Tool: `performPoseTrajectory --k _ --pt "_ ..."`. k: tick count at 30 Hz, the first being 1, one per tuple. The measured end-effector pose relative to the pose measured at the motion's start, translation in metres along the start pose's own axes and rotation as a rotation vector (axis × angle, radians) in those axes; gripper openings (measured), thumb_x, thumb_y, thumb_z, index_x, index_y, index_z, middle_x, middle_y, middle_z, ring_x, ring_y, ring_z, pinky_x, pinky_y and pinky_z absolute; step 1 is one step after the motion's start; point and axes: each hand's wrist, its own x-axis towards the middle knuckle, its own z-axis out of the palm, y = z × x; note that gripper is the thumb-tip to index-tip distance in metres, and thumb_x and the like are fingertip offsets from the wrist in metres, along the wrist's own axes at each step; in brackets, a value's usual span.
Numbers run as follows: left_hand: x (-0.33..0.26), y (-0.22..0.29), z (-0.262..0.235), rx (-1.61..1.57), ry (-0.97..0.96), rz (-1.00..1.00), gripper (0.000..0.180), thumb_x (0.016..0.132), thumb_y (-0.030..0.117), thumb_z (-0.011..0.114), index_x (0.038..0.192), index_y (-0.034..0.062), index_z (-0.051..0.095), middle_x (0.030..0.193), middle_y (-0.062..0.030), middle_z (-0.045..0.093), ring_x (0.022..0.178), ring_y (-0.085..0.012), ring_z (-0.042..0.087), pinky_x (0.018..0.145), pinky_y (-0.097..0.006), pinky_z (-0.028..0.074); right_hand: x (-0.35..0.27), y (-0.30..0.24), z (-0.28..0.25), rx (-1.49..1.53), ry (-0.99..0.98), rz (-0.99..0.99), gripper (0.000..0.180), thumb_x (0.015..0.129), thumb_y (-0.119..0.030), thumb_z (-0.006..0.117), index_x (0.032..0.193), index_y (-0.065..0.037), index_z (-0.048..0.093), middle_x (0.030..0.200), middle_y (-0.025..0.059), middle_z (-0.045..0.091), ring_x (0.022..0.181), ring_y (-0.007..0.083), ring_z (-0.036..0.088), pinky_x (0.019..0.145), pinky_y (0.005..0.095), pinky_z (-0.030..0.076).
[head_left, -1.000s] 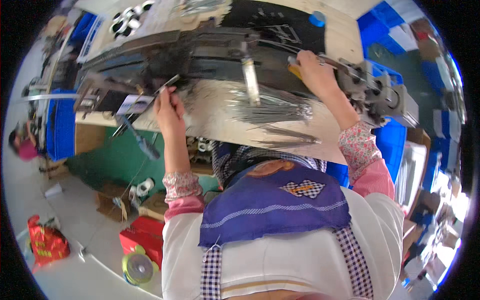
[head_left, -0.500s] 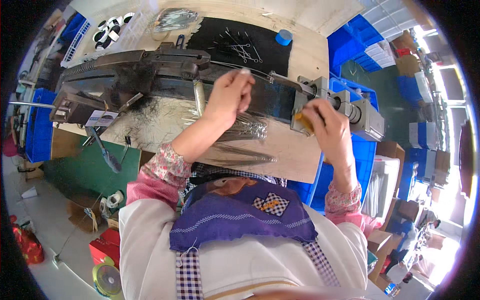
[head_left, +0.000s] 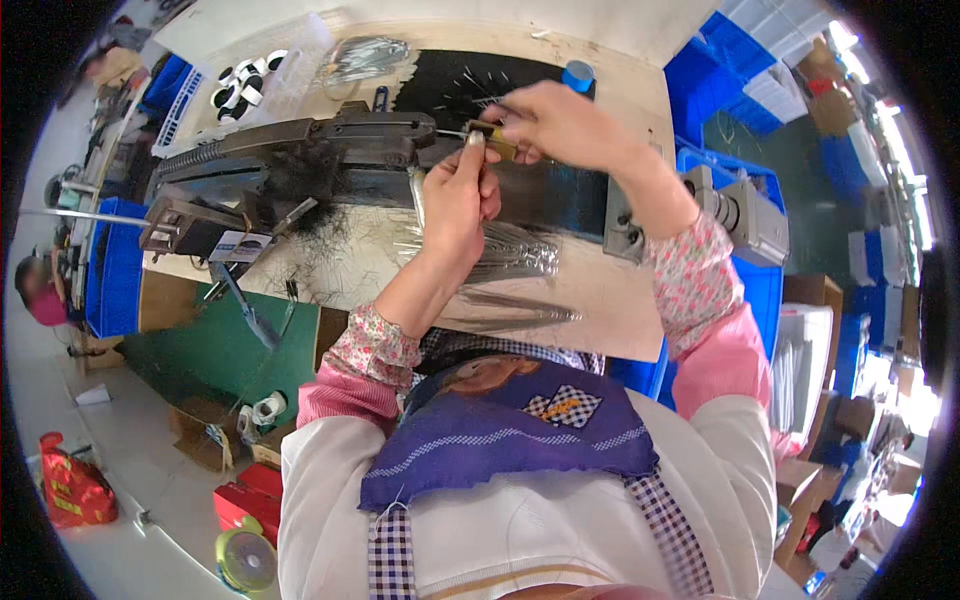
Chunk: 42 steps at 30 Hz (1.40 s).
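Note:
My left hand [head_left: 460,205] is closed in a pinch, thumb up, just off the right end of a long dark metal machine [head_left: 370,130]. A thin metal wire [head_left: 452,132] runs from the machine's end to its fingertips. My right hand [head_left: 575,125] reaches across from the right and meets the left fingertips, its fingers closed around a small yellow and dark tool [head_left: 500,142] whose exact kind I cannot make out. Below the left hand, a bundle of thin metal wires [head_left: 520,257] lies on the bench, with a second wire bundle [head_left: 525,310] nearer to me.
A black mat [head_left: 430,75] at the back carries several loose wire pieces, with a blue round container [head_left: 578,75] beside it. Black-and-white rolls fill a clear bin [head_left: 300,45] at back left. A grey metal fixture [head_left: 625,228] and a motor-like unit [head_left: 755,225] stand right; blue crates [head_left: 715,85] lie beyond.
My right hand has moved left and away from me, from the fixture to the left fingertips, bringing the yellow tool along. My left hand stays near the machine's end, still pinched.

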Motion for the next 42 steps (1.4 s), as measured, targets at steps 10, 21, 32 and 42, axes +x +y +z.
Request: performPoseTrajectory --k 10,21,32,42 --pt "0.008 0.013 0.003 -0.55 -0.26 -0.222 0.082 0.092 0.062 0.035 0.131 -0.0101 0.03 0.131 -0.0201 0.043 0.131 -0.0299 0.036 0.111 -0.043 0.03 0.009 -0.016 -0.012 -0.607 0.066 -0.105 0.035 0.093 -0.02 0.055 0.124 -0.005 0.056 0.092 0.0143 0.056 0.086 0.0262 0.058 0.076 0.0344 0.048" --pt "-0.003 0.025 -0.015 -0.737 -0.234 -0.235 0.073 0.094 0.061 0.032 0.125 -0.0043 0.041 0.125 -0.0155 0.05 0.123 -0.0264 0.045 0.11 -0.039 0.031 -0.007 -0.033 0.017 -0.359 0.457 -0.257 0.019 0.075 -0.003 0.066 0.094 -0.005 0.07 0.077 0.0121 0.059 0.072 0.0313 0.058 0.067 0.0373 0.049" --pt "-0.004 0.028 -0.013 -0.618 -0.191 -0.138 0.067 0.096 0.056 0.033 0.125 -0.004 0.043 0.128 -0.0138 0.05 0.123 -0.0246 0.046 0.109 -0.038 0.033 0.0 -0.026 0.015 -0.564 0.318 -0.279 0.014 0.076 -0.012 0.065 0.089 -0.011 0.071 0.075 0.0056 0.059 0.076 0.0234 0.06 0.076 0.0361 0.041" --pt "-0.003 0.031 -0.01 -0.573 -0.17 -0.124 0.07 0.096 0.056 0.03 0.119 -0.0075 0.047 0.124 -0.0204 0.052 0.122 -0.0321 0.047 0.111 -0.041 0.032 -0.001 -0.033 0.024 -0.583 0.441 -0.467 0.018 0.072 -0.012 0.065 0.089 -0.013 0.071 0.073 0.0033 0.058 0.076 0.0207 0.06 0.075 0.0344 0.04"
